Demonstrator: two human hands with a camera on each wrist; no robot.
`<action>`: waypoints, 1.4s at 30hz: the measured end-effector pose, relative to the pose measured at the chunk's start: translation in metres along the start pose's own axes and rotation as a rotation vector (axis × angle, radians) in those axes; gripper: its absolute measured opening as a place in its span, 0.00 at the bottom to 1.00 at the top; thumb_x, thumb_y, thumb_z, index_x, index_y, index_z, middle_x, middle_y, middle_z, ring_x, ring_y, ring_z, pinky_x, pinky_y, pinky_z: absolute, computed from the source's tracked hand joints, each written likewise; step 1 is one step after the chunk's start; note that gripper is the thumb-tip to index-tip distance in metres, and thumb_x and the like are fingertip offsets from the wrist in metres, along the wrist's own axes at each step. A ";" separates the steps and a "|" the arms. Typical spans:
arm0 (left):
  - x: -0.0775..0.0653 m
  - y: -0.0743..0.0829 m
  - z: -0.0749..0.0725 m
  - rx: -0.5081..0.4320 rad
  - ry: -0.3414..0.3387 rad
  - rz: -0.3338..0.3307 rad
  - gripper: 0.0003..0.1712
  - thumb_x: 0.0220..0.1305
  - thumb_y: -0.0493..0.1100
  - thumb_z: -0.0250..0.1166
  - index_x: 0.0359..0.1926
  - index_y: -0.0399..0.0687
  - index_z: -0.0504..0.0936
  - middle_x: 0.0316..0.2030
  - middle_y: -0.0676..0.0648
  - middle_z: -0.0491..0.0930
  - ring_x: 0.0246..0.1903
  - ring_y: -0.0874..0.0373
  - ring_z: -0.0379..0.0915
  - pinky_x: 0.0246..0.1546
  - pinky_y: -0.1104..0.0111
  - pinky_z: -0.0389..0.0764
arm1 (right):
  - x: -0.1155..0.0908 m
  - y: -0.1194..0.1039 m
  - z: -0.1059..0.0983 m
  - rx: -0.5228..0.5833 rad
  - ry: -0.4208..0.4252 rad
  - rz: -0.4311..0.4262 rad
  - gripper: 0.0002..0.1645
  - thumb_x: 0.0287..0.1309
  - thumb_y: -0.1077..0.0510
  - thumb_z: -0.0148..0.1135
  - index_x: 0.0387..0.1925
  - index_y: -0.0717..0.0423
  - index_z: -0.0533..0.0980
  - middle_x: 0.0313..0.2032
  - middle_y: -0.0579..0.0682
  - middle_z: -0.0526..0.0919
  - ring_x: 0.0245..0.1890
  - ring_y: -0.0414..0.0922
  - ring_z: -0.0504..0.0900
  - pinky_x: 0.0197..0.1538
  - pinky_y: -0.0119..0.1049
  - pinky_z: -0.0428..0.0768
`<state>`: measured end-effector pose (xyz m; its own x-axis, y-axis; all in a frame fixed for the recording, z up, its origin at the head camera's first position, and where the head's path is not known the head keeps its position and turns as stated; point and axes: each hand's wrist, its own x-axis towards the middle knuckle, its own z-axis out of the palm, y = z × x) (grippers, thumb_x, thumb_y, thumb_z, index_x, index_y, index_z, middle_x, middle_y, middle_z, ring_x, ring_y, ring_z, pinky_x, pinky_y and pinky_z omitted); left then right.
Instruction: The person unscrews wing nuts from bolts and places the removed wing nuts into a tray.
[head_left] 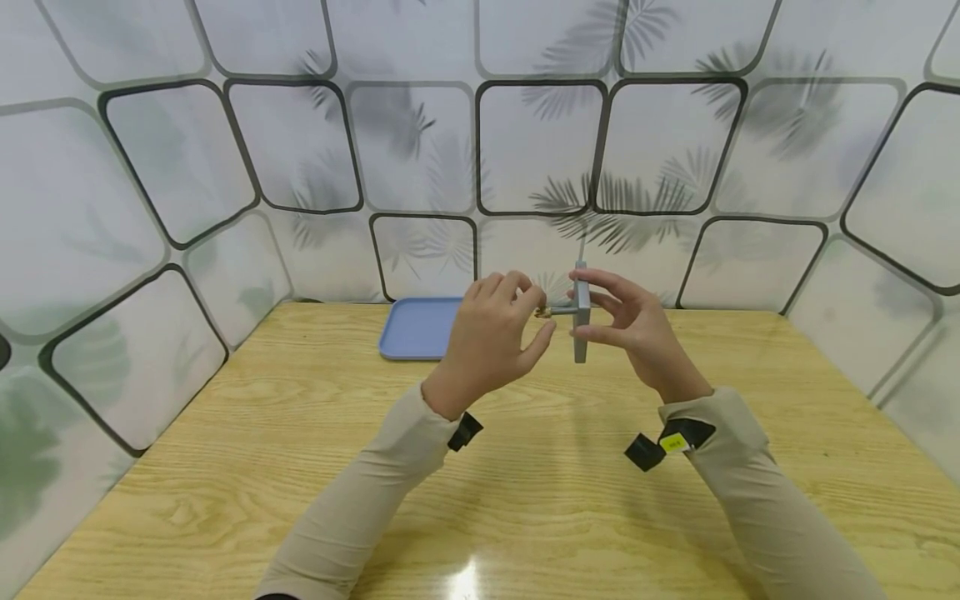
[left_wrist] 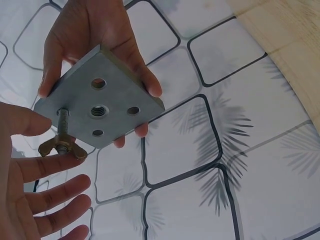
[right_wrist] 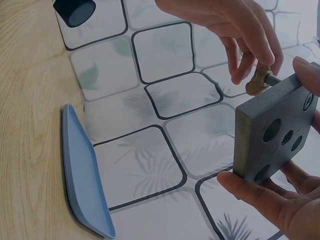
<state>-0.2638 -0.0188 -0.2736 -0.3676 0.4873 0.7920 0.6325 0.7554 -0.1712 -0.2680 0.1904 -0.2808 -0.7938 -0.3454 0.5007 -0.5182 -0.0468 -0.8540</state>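
My right hand (head_left: 633, 329) grips a square grey metal plate (left_wrist: 115, 95) by its edges, raised above the table. In the left wrist view the plate shows several holes, the central one threaded. A bolt (left_wrist: 63, 122) sticks out of one corner hole, and a brass wing nut (left_wrist: 62, 149) sits at its outer end. My left hand (head_left: 491, 333) is beside the wing nut. Its index finger touches the nut from below, while the thumb stands apart near the bolt and the other fingers are spread. In the right wrist view the left fingertips (right_wrist: 265, 57) reach the nut.
A blue tray (head_left: 420, 329) lies at the back of the wooden table (head_left: 300, 467), partly behind the left hand. Patterned curtains (head_left: 540, 150) hang behind the table and along both sides. Dark camera mounts (head_left: 645, 452) are strapped to the wrists.
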 end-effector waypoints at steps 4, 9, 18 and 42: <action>0.000 -0.001 0.001 0.014 -0.040 0.010 0.07 0.58 0.48 0.60 0.35 0.52 0.79 0.39 0.49 0.76 0.35 0.54 0.71 0.42 0.60 0.74 | 0.000 -0.001 0.000 -0.003 0.001 0.004 0.35 0.52 0.71 0.63 0.63 0.53 0.68 0.61 0.45 0.69 0.58 0.40 0.73 0.48 0.31 0.80; 0.000 -0.001 0.001 0.011 -0.017 0.002 0.04 0.58 0.42 0.58 0.33 0.53 0.79 0.38 0.49 0.76 0.34 0.54 0.70 0.41 0.61 0.74 | 0.000 -0.001 0.001 0.007 -0.001 0.007 0.35 0.52 0.71 0.63 0.63 0.54 0.68 0.64 0.54 0.66 0.58 0.40 0.73 0.46 0.32 0.81; 0.002 -0.001 -0.001 0.019 0.030 -0.010 0.03 0.60 0.41 0.57 0.33 0.51 0.78 0.36 0.49 0.76 0.33 0.54 0.71 0.41 0.61 0.75 | 0.000 -0.001 0.000 0.020 0.003 -0.007 0.35 0.52 0.73 0.62 0.62 0.53 0.68 0.61 0.47 0.69 0.57 0.41 0.74 0.46 0.34 0.82; 0.002 -0.001 0.002 0.038 0.102 -0.048 0.05 0.63 0.45 0.60 0.37 0.49 0.79 0.38 0.49 0.77 0.34 0.54 0.73 0.41 0.62 0.75 | 0.000 -0.001 0.000 0.045 -0.007 -0.017 0.35 0.52 0.72 0.63 0.62 0.54 0.69 0.61 0.45 0.69 0.57 0.41 0.74 0.46 0.34 0.82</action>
<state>-0.2665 -0.0180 -0.2724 -0.3245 0.4042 0.8552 0.5888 0.7939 -0.1518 -0.2671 0.1902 -0.2803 -0.7826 -0.3505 0.5145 -0.5168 -0.0951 -0.8508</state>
